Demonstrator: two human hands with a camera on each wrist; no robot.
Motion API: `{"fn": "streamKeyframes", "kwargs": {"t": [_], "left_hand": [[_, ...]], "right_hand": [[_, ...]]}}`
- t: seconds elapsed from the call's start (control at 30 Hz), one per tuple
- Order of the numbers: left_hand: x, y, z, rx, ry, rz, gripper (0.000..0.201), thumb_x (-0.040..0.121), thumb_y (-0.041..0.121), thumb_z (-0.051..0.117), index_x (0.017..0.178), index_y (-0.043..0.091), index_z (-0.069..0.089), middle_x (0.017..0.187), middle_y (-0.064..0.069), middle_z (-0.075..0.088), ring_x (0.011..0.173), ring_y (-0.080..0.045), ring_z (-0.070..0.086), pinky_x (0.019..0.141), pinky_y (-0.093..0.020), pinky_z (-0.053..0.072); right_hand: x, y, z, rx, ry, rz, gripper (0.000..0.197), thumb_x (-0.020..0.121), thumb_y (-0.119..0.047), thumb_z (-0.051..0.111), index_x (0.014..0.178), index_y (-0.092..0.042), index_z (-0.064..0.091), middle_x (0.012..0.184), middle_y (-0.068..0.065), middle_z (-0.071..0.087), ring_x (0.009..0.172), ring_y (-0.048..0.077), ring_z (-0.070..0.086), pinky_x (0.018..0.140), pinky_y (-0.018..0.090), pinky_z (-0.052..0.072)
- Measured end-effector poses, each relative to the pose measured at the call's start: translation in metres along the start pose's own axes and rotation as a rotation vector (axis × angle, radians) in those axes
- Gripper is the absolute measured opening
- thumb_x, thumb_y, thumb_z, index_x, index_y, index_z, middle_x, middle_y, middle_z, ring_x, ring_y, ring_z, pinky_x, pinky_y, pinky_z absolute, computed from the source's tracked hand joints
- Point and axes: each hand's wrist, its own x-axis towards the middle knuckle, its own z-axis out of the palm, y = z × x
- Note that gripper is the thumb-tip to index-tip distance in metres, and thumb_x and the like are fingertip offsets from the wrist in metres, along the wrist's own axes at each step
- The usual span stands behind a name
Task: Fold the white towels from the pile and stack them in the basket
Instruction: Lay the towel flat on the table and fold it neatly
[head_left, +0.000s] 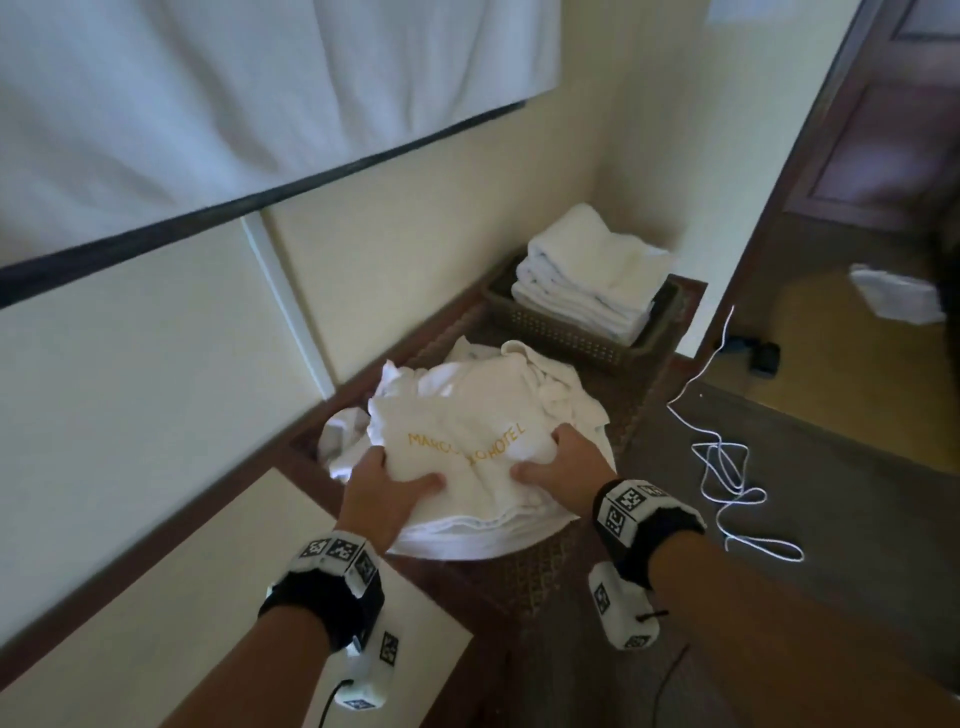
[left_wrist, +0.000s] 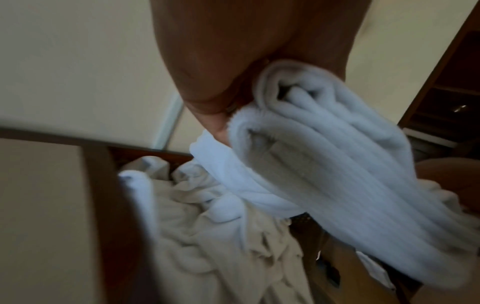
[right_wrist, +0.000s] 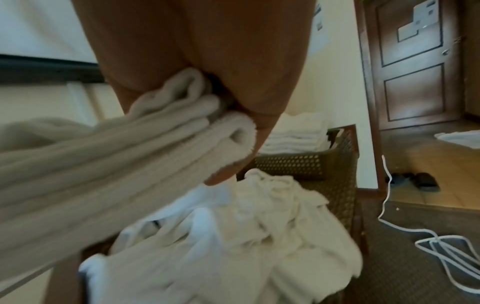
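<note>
A folded white towel (head_left: 467, 467) with gold "HOTEL" lettering is held above the loose pile of white towels (head_left: 561, 395) on the brown woven bench. My left hand (head_left: 384, 488) grips its left end, thumb on top and fingers under it. My right hand (head_left: 556, 462) grips the right end the same way. The left wrist view shows the folded towel's layered edge (left_wrist: 324, 164) in my fingers, with the pile (left_wrist: 207, 236) below. In the right wrist view the folded towel (right_wrist: 116, 164) hangs over the pile (right_wrist: 246, 236). The dark basket (head_left: 576, 332) beyond holds a stack of folded towels (head_left: 592, 275).
A cream wall (head_left: 182, 364) runs along the left of the bench (head_left: 639, 395). A white cord (head_left: 727, 467) lies coiled on the dark floor to the right. A white cloth (head_left: 898, 296) lies on the tiled floor past the doorway, and a wooden door (right_wrist: 415, 72) stands beyond.
</note>
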Motion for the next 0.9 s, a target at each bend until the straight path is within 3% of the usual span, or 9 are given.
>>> {"fn": "streamKeyframes", "kwargs": {"t": [0.1, 0.2, 0.3, 0.43, 0.53, 0.6, 0.7, 0.77, 0.9], "left_hand": [[0.016, 0.056, 0.059, -0.041, -0.045, 0.065, 0.047, 0.07, 0.025, 0.09, 0.105, 0.011, 0.062, 0.097, 0.001, 0.068, 0.093, -0.017, 0.063, 0.073, -0.03, 0.048], [0.031, 0.104, 0.118, -0.077, -0.105, 0.109, 0.04, 0.073, 0.025, 0.088, 0.103, 0.018, 0.062, 0.095, 0.007, 0.067, 0.088, -0.008, 0.062, 0.069, -0.024, 0.047], [0.047, 0.149, 0.174, -0.125, -0.156, 0.145, 0.033, 0.075, 0.022, 0.088, 0.097, 0.019, 0.064, 0.094, 0.006, 0.069, 0.086, -0.008, 0.064, 0.066, -0.02, 0.047], [0.069, 0.199, 0.238, -0.164, -0.174, 0.216, 0.041, 0.075, 0.022, 0.088, 0.107, 0.012, 0.064, 0.094, 0.008, 0.068, 0.085, -0.006, 0.064, 0.063, -0.013, 0.049], [0.092, 0.222, 0.279, -0.188, -0.145, 0.264, 0.055, 0.065, 0.038, 0.091, 0.107, 0.016, 0.064, 0.103, 0.004, 0.07, 0.096, -0.015, 0.067, 0.082, -0.034, 0.058], [0.108, 0.236, 0.304, -0.207, -0.12, 0.296, 0.051, 0.067, 0.037, 0.091, 0.104, 0.017, 0.062, 0.105, 0.004, 0.069, 0.098, -0.015, 0.067, 0.084, -0.036, 0.059], [0.134, 0.259, 0.334, -0.215, -0.044, 0.353, 0.045, 0.074, 0.03, 0.088, 0.103, 0.013, 0.059, 0.103, 0.005, 0.066, 0.094, -0.007, 0.062, 0.071, -0.013, 0.05], [0.157, 0.274, 0.354, -0.237, -0.004, 0.378, 0.045, 0.075, 0.03, 0.087, 0.104, 0.013, 0.057, 0.103, 0.007, 0.064, 0.093, -0.002, 0.06, 0.065, -0.008, 0.047], [0.216, 0.302, 0.388, -0.313, 0.054, 0.375, 0.05, 0.069, 0.046, 0.083, 0.102, 0.023, 0.053, 0.102, 0.008, 0.063, 0.097, -0.013, 0.063, 0.08, -0.037, 0.057]], "right_hand": [[0.021, 0.031, -0.072, 0.026, 0.056, -0.004, 0.056, 0.074, -0.044, 0.082, 0.107, -0.013, 0.048, 0.1, -0.002, 0.051, 0.093, 0.018, 0.052, 0.073, 0.029, 0.038], [0.038, 0.058, -0.144, -0.003, 0.125, -0.007, 0.052, 0.075, -0.044, 0.081, 0.099, -0.011, 0.048, 0.088, -0.003, 0.049, 0.076, 0.01, 0.048, 0.058, 0.024, 0.034], [0.059, 0.083, -0.21, -0.026, 0.199, 0.003, 0.055, 0.074, -0.046, 0.082, 0.102, -0.01, 0.051, 0.092, 0.001, 0.055, 0.079, 0.013, 0.052, 0.06, 0.025, 0.038], [0.089, 0.108, -0.279, -0.058, 0.279, 0.017, 0.056, 0.072, -0.047, 0.082, 0.105, -0.014, 0.052, 0.097, 0.0, 0.059, 0.084, 0.014, 0.056, 0.063, 0.027, 0.04], [0.117, 0.117, -0.316, -0.16, 0.318, 0.025, 0.051, 0.076, -0.048, 0.078, 0.102, -0.016, 0.048, 0.091, -0.004, 0.055, 0.076, 0.01, 0.051, 0.058, 0.026, 0.036], [0.14, 0.12, -0.335, -0.205, 0.342, 0.025, 0.051, 0.079, -0.048, 0.075, 0.106, -0.016, 0.046, 0.094, -0.003, 0.054, 0.08, 0.016, 0.053, 0.064, 0.03, 0.039], [0.182, 0.119, -0.36, -0.25, 0.361, 0.005, 0.049, 0.08, -0.048, 0.074, 0.104, -0.018, 0.044, 0.093, -0.004, 0.053, 0.083, 0.019, 0.052, 0.065, 0.03, 0.038], [0.215, 0.116, -0.377, -0.289, 0.374, -0.012, 0.048, 0.081, -0.047, 0.074, 0.1, -0.018, 0.042, 0.09, -0.005, 0.051, 0.08, 0.018, 0.051, 0.059, 0.028, 0.034], [0.293, 0.102, -0.41, -0.353, 0.381, -0.033, 0.047, 0.08, -0.046, 0.075, 0.104, -0.016, 0.047, 0.098, 0.002, 0.059, 0.084, 0.023, 0.053, 0.069, 0.032, 0.038]]}}
